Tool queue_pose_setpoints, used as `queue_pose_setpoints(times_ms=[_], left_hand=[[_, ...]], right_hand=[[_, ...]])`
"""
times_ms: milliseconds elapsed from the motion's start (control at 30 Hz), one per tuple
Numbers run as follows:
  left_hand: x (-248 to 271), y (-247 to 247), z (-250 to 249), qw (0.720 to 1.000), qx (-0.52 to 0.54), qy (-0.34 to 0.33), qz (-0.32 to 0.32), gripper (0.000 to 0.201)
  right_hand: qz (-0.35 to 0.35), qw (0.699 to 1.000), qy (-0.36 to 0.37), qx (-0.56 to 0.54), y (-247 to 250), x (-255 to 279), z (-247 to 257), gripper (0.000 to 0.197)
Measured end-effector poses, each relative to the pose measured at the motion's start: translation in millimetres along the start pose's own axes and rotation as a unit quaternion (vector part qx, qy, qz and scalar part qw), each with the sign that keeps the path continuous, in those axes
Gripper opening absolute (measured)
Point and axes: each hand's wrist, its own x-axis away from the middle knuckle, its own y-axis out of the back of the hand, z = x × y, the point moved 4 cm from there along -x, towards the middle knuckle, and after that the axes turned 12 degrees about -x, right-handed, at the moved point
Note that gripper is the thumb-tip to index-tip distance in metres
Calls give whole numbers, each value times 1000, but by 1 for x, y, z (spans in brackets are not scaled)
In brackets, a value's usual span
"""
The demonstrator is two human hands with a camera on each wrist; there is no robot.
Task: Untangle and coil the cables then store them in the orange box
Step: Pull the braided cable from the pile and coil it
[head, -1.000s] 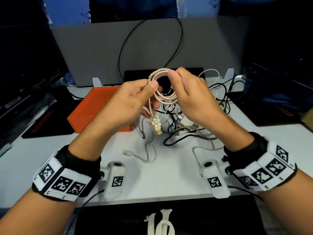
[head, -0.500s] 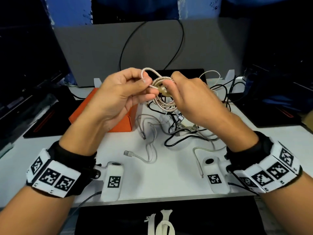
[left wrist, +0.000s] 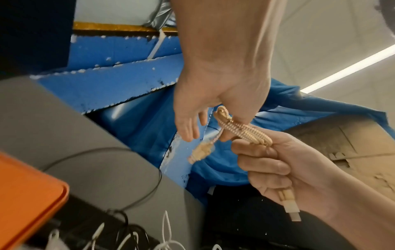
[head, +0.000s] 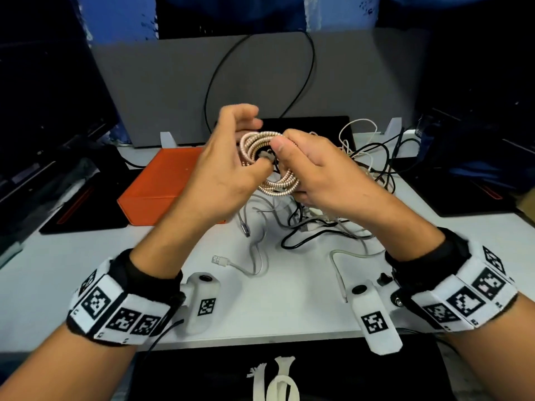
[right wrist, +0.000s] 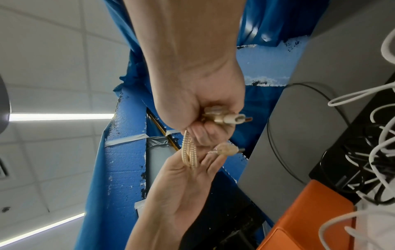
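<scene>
- The coiling step was judged to be in hand: a rose-gold, spring-wrapped charging cable [head: 270, 160], already wound into several loops, was held up above the white bench [head: 289, 273], between the two hands.
- The right hand [head: 315, 172] was clenched around the right side of the coil, with one plug [right wrist: 233, 118] kept against its palm.
- The left hand [head: 228, 172] pinched the cable's free end by thumb and a finger, its remaining fingers [head: 246, 114] loosely spread; the other plug [left wrist: 200, 150] hung loose there.
- The coil's long axis ran from far left to near right, its opening facing roughly the head camera; the loose plug pointed away from the person.
- The next move was judged to call for tucking that free end round the loops, then carrying the coil left to the flat orange plastic box [head: 162, 186].
- A tangle of black, white and grey cables [head: 333, 224] lay on the bench beneath the hands, not yet sorted.
</scene>
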Motion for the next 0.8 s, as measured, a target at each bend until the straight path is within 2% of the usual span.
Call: queue_pose_setpoints(times_ms=[100, 167, 267, 400, 533, 633, 733, 800], left_hand=[[-1, -4, -4, 995, 69, -27, 60, 57], [-1, -4, -3, 996, 54, -25, 73, 46], [-3, -8, -2, 992, -5, -42, 116, 17], [-8, -10, 5, 983, 52, -24, 177, 22], [-9, -11, 13, 986, 9, -50, 160, 20], [-10, -12, 14, 988, -2, -55, 144, 16], [-11, -8, 16, 990, -12, -53, 130, 16], [-13, -4, 20, 991, -11, -44, 127, 19]], right_hand=[[32, 999, -3, -30, -5, 1, 2, 27], [26, 999, 4, 30, 2, -2, 1, 30], [-5, 989, 19, 146, 18, -8, -9, 35], [-20, 990, 8, 142, 20, -10, -26, 32], [-23, 994, 10, 104, 19, -12, -28, 30], [-25, 999, 1, 24, 22, -14, -34, 26], [-1, 999, -20, -39, 27, -15, -38, 25], [15, 999, -26, -44, 34, -13, -36, 23]])
